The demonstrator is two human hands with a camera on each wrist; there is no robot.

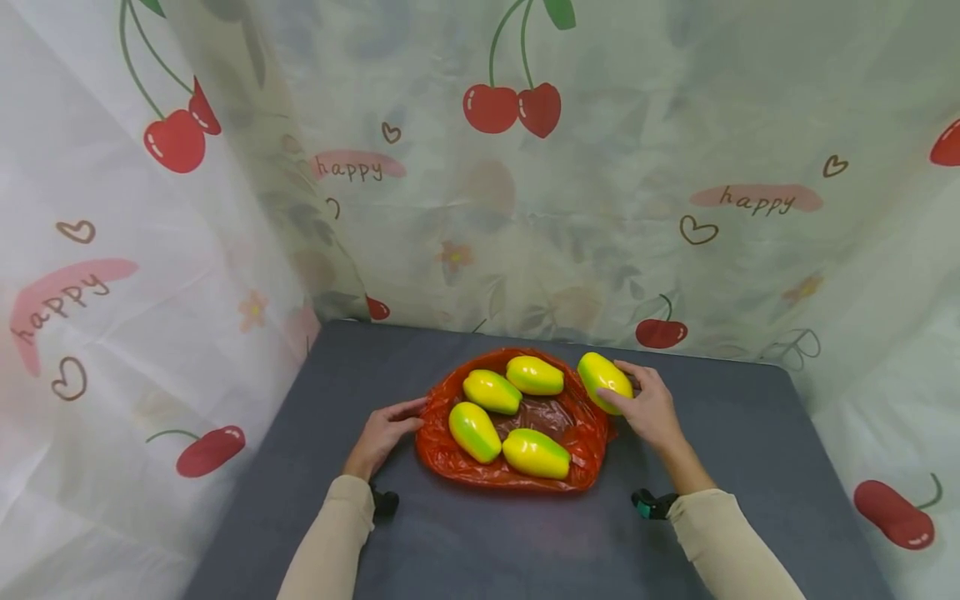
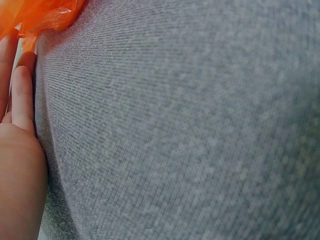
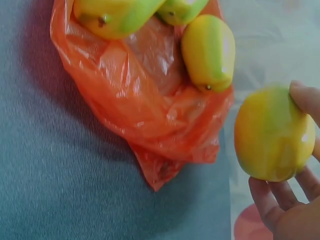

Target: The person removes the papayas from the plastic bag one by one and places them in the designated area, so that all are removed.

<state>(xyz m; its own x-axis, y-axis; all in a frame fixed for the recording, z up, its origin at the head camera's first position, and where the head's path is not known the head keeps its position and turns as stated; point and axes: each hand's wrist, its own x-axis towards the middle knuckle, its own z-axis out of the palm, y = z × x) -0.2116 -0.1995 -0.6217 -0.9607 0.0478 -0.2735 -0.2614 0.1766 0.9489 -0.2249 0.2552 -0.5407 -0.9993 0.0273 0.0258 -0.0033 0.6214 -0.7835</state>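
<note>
In the head view an orange-red plastic bag (image 1: pixel 510 479) lies spread open on the table, with several glossy yellow-green mangoes (image 1: pixel 475 432) in it. At its left edge my left hand (image 1: pixel 384 433) touches the plastic with extended fingers. In the left wrist view the fingertips meet the bag (image 2: pixel 55 15); part of that hand is cut off. My right hand (image 1: pixel 651 408) grips another mango (image 1: pixel 600 375) beyond the bag's right rim. From the right wrist, this mango (image 3: pixel 272 135) shows held up between thumb and fingers, apart from the bag.
Dark grey cloth covers the table (image 1: pixel 525 542). A pale curtain (image 1: pixel 585 208) printed with cherries and the word "happy" hangs behind the table and along both sides. Dark bands (image 1: pixel 652 504) are on both wrists.
</note>
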